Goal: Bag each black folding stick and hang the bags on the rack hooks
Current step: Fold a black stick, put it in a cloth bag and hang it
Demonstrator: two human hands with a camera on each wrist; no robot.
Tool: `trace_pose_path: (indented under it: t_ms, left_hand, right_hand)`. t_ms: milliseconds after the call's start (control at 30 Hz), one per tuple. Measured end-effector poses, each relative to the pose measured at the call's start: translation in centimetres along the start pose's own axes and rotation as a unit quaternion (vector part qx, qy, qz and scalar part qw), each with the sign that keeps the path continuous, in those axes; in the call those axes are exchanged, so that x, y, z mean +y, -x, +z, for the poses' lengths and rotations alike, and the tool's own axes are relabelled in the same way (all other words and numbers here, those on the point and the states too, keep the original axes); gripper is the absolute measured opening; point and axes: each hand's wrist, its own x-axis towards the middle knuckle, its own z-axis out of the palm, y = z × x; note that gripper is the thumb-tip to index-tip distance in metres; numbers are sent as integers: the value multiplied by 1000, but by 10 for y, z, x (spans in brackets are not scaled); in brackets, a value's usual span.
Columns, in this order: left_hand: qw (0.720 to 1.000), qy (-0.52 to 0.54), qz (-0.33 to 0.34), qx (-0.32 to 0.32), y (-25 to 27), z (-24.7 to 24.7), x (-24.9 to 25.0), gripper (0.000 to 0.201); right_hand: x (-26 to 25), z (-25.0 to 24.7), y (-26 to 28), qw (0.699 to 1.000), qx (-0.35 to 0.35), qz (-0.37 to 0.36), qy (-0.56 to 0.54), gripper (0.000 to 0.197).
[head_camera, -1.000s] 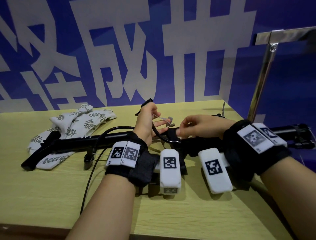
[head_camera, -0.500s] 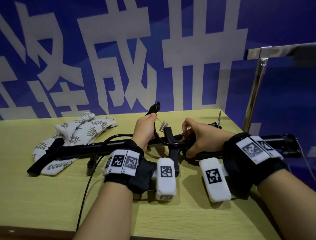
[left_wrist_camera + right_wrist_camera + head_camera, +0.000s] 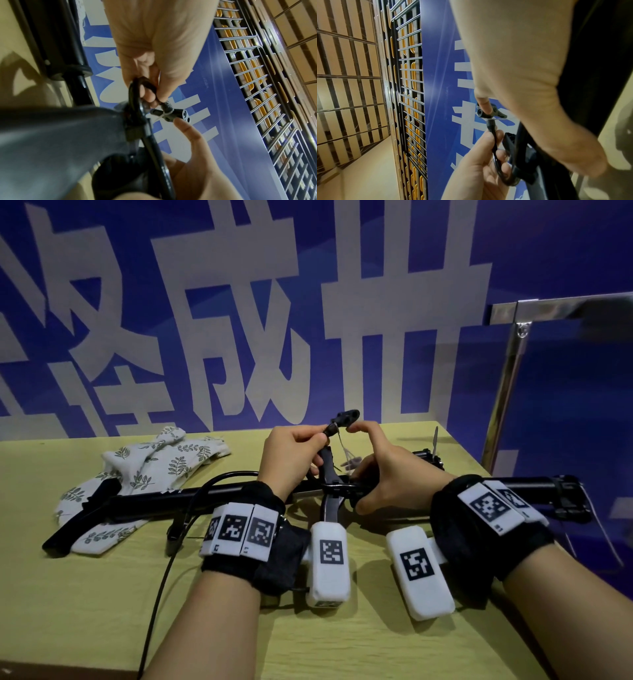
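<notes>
The black folding stick (image 3: 212,494) lies unbagged across the table (image 3: 102,594), so this is likely prep before bagging. Above it, the left hand (image 3: 291,457) pinches its cord; the right hand (image 3: 383,470) fingertips the toggle (image 3: 173,115), holes visible only wrist-side. Beyond lies the leaf-print bag (image 3: 147,470).

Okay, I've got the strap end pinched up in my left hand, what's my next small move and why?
Probably close the right hand on the black toggle and tidy the strap against the stick. The left hand pinches the cord just below the toggle, the right forefinger touches it, and the stick lies unbagged on the table, the leaf-print bag beside it.
</notes>
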Motion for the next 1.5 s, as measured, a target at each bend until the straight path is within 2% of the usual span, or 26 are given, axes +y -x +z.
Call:
trace_pose_path:
  t_ms: [133,300,433,500,633,733,833,900,1000,1067,1133,1167,1233,1267,1333,1467,1500]
  left_hand:
    - [999,-36,4,-4,0,0,-1,21]
    - [997,-70,26,-33,2,4,-1,17]
    - [995,-93,17,-29,1,7,-4,5]
    - [996,-88,3,-30,1,7,-5,7]
    - [998,-24,-56,-10,1,4,0,8]
    - [997,21,-75,11,1,-2,4,13]
    - [990,70,-120,-6,0,-12,12,14]
    - [992,24,-123,-7,-8,-26,18,13]
    - [989,-80,-120,35,-29,-56,23,11]
    - [977,-134,-151,75,-42,-80,20,19]
    - [956,-205,-203,60,-50,-97,13,32]
    - [930,-281,-237,32,-53,-104,8,38]
    - [857,-439,-267,-25,-52,-113,-6,48]
    - [820,-487,-295,-57,-50,-115,-13,49]
    - [773,-550,-293,-114,-49,-118,-29,43]
    - [766,-571,-274,-111,-66,-132,-67,41]
    - [778,-561,-258,-114,-66,-133,-70,41]
  right_hand:
    - [-1,3,0,1000,-4,-21,-6,95]
    - [-2,6,-1,1000,-23,-13,11,115]
    - [-2,6,-3,999,-34,14,36,103]
    - [-2,6,-3,998,-38,25,44,96]
    - [-3,7,-3,997,-39,40,58,90]
    - [-4,6,-3,997,-40,50,49,87]
    - [-4,6,-3,997,-34,58,38,86]
    - [-3,5,-4,998,-27,59,27,86]
    - [-2,4,-6,998,-16,65,12,87]
    - [-2,4,-6,998,-15,67,10,86]
    - [-2,4,-5,998,-12,68,13,85]
    - [-2,4,-4,998,-10,68,15,84]
    - [-2,4,-3,998,-9,68,16,83]
    - [-2,4,-3,997,-9,69,17,82]
    - [-2,3,-4,997,-12,71,21,83]
    - [-1,3,-5,997,-16,79,22,84]
    - [-1,3,-6,996,-15,81,23,84]
